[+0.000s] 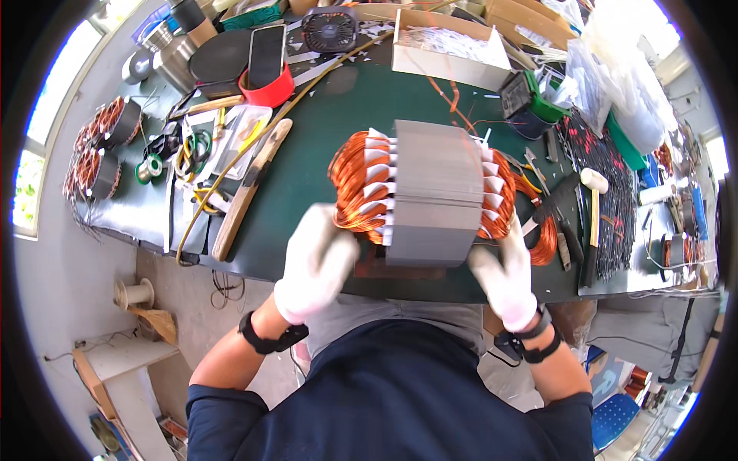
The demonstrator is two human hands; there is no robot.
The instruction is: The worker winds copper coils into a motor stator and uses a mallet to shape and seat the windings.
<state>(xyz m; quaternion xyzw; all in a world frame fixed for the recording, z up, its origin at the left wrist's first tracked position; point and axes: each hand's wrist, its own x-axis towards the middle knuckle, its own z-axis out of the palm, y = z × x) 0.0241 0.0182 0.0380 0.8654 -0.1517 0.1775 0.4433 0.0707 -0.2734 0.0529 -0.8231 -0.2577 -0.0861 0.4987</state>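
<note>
A large motor stator (435,196) lies on its side at the middle of the green bench top, in front of me. It has a grey laminated core, orange copper coil ends on both sides and white paper insulation tabs. My left hand (314,265), in a white glove, grips the lower part of the left coil end. At the opposite side my gloved right hand (503,273) holds the lower right coil end, its thumb below the core. Some fingertips of both hands are hidden behind the copper. Thin loose copper wires (453,100) rise behind the core.
To the left lie a wooden stick (250,188), pliers and wire spools; two smaller wound stators (98,173) stand beyond. A white box of paper strips (450,46) is at the back. On the right are a copper wire coil (544,242), a mallet (593,207) and dark rods (607,177).
</note>
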